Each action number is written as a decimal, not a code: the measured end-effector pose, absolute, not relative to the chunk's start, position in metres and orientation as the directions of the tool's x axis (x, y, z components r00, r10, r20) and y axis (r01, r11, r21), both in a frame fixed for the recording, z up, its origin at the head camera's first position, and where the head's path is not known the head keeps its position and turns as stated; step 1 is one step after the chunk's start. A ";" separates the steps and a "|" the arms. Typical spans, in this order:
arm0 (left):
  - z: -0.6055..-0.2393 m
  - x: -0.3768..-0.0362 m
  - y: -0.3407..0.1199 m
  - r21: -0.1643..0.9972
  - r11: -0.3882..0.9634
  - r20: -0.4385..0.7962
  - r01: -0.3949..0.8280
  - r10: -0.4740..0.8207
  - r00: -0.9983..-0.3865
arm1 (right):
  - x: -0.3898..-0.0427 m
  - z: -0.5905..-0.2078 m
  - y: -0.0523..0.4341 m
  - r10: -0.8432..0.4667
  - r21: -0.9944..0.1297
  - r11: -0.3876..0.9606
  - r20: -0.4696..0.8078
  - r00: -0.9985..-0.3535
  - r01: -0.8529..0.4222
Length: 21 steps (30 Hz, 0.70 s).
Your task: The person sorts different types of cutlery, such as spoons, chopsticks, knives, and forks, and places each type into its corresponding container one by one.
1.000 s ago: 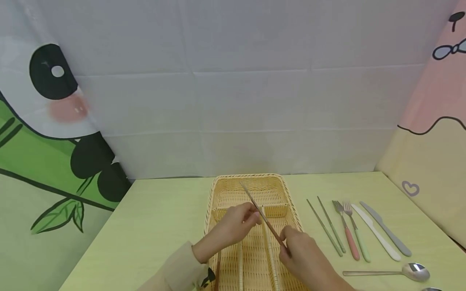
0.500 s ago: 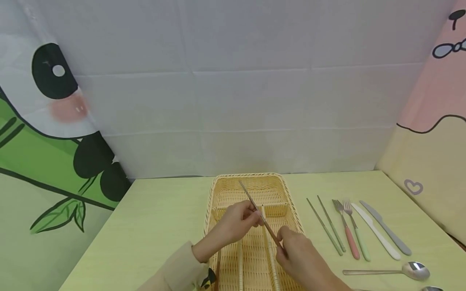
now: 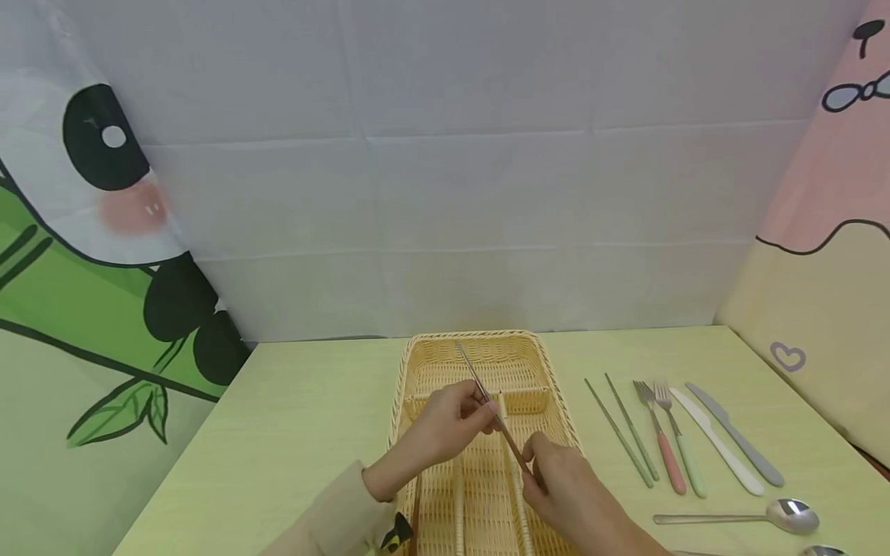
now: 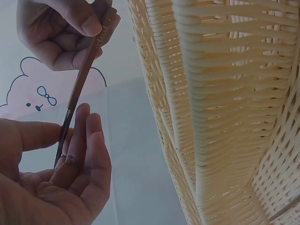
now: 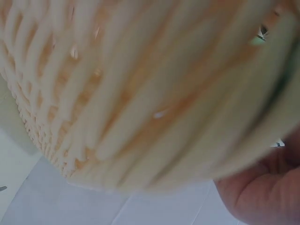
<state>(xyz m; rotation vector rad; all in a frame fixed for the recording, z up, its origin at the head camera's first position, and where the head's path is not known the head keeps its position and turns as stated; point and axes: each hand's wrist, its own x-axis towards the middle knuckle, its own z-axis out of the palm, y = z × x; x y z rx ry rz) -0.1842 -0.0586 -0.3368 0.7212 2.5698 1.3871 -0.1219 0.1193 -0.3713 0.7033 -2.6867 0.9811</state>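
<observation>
A long chopstick (image 3: pixel 475 377) with a metal tip and a brown handle is held slanted over a woven cutlery basket (image 3: pixel 480 337). My left hand (image 3: pixel 452 421) pinches it near its middle between thumb and fingers. My right hand (image 3: pixel 563 486) pinches its brown end. In the left wrist view the chopstick (image 4: pixel 79 84) runs from my left hand (image 4: pixel 61 187) up to my right hand (image 4: pixel 61 28), beside the basket wall (image 4: pixel 211 93). The right wrist view shows only blurred basket weave (image 5: pixel 140 93) and a bit of my right hand (image 5: pixel 262 197).
A brown stick (image 3: pixel 416 517) lies in the basket's left slot. On the yellow-green table to the right lie green chopsticks (image 3: pixel 619 432), a pink fork (image 3: pixel 660 440), a green fork (image 3: pixel 677 440), a white knife (image 3: pixel 716 444), a grey knife (image 3: pixel 737 436) and a spoon (image 3: pixel 751 519).
My right hand has slid a little up and to the left along the chopstick, closer to my left hand. The left hand has stayed almost where it was.
</observation>
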 end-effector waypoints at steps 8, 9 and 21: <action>-0.334 -0.184 -0.063 0.811 0.465 0.122 0.356 0.461 -0.879 | -0.122 -0.368 0.122 -0.357 -0.550 0.688 0.313 -0.880 -0.474; -0.334 -0.184 -0.064 0.805 0.475 0.121 0.356 0.456 -0.882 | -0.122 -0.367 0.123 -0.351 -0.548 0.692 0.315 -0.882 -0.471; -0.334 -0.187 -0.080 0.793 0.503 0.103 0.344 0.446 -0.889 | -0.126 -0.364 0.139 -0.201 -0.514 0.788 0.305 -0.931 -0.338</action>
